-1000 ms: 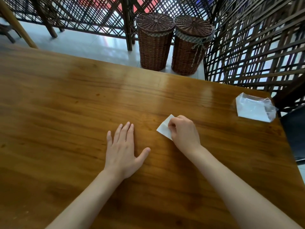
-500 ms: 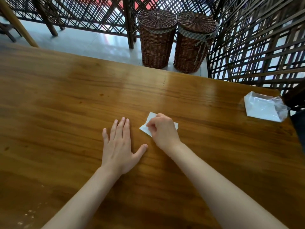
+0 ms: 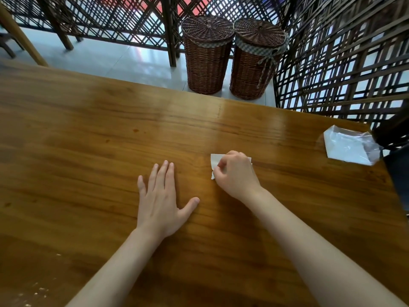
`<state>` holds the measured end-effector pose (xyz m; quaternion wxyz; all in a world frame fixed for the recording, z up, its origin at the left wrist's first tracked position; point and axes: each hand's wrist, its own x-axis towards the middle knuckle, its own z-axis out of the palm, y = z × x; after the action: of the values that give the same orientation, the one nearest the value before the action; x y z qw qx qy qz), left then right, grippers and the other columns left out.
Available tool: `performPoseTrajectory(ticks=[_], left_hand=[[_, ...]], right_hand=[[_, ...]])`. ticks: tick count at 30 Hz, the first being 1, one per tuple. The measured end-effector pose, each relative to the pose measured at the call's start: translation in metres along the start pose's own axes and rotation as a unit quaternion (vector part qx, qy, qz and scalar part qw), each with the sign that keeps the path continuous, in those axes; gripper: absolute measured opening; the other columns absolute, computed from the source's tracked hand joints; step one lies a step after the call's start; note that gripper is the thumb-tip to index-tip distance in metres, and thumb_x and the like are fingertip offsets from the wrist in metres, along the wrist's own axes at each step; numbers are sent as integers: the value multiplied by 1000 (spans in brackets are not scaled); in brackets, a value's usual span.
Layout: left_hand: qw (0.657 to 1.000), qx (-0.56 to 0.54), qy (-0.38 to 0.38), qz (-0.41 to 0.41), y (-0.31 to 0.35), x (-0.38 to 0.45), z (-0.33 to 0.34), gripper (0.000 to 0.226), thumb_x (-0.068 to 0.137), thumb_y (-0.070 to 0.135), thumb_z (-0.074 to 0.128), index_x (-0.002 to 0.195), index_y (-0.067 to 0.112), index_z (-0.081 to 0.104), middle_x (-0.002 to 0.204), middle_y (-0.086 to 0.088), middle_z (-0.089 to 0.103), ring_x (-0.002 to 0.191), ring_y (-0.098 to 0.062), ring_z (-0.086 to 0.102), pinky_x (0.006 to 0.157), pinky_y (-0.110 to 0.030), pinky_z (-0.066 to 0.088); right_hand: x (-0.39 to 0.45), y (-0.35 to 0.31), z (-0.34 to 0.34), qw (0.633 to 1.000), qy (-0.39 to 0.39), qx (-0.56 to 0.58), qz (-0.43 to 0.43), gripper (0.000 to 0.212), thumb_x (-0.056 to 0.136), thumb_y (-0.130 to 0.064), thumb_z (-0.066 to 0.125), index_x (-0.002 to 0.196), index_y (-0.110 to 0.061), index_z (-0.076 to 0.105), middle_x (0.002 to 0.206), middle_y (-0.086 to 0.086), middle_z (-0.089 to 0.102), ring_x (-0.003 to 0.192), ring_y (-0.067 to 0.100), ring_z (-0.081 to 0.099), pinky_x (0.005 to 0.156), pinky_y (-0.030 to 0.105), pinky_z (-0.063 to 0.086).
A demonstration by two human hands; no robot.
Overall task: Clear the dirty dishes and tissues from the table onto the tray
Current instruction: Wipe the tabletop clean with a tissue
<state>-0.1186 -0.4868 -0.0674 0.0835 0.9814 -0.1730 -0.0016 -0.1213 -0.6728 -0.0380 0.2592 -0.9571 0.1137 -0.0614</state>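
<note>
Two bare hands rest on a glossy wooden table (image 3: 88,140). The left hand (image 3: 161,202) lies flat, palm down, its fingers straight and close together and the thumb spread out to the side, holding nothing. Just beside it, the right hand (image 3: 236,173) has its fingers curled over a white tissue (image 3: 215,161), pinching it against the tabletop; only the tissue's left edge and a small corner past the knuckles show, the rest being hidden under the hand. Well apart from both hands, near the table's far right corner, lies a crumpled clear plastic wrapper (image 3: 349,146) with something white inside. Pale crumbs or specks (image 3: 39,291) dot the near left part of the table. Beyond the far edge, two lidded wicker baskets (image 3: 234,56) stand side by side on a pale floor, touching or nearly so, in front of dark wooden lattice screens (image 3: 343,63).
</note>
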Motion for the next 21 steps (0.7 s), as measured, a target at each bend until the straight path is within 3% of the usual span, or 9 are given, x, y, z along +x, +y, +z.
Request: performPoseTrajectory(ticks=[3, 8, 12, 15, 21], left_hand=[[1000, -1, 2, -2, 0, 0, 1, 99, 76, 81, 21, 151, 16, 11, 158, -4, 13, 146, -22, 5, 112, -48, -5], [1000, -3, 5, -2, -1, 1, 3, 100, 75, 82, 17, 150, 15, 14, 157, -4, 16, 145, -23, 8, 111, -48, -5], [1000, -7, 2, 2, -2, 0, 5, 100, 76, 80, 22, 150, 14, 14, 157, -5, 16, 145, -23, 9, 112, -48, -2], [1000, -13, -2, 3, -2, -1, 3, 100, 76, 80, 20, 151, 14, 10, 158, -4, 13, 146, -22, 6, 113, -47, -3], [1000, -18, -2, 3, -2, -1, 1, 104, 73, 81, 15, 151, 13, 2, 159, -4, 6, 146, -20, -1, 111, -41, -8]], right_hand=[[-4, 3, -1, 1000, 2, -20, 10, 17, 84, -24, 66, 79, -8, 70, 84, 3, 64, 84, 12, 50, 68, 18, 37], [-16, 5, 2, 994, 56, -58, 70, 20, 86, -32, 64, 101, -19, 61, 105, 3, 55, 99, 20, 47, 75, 26, 45], [-23, 2, 8, 995, 48, -53, 69, 18, 93, -18, 52, 98, -13, 69, 98, 6, 62, 94, 23, 55, 72, 22, 37], [-20, 7, 2, 997, 44, -42, 46, 21, 91, -7, 51, 97, -9, 71, 94, 8, 64, 90, 22, 59, 74, 26, 44], [16, 34, -15, 986, 105, -84, 101, 22, 91, -2, 50, 99, -4, 70, 93, 12, 63, 87, 25, 57, 68, 27, 43]])
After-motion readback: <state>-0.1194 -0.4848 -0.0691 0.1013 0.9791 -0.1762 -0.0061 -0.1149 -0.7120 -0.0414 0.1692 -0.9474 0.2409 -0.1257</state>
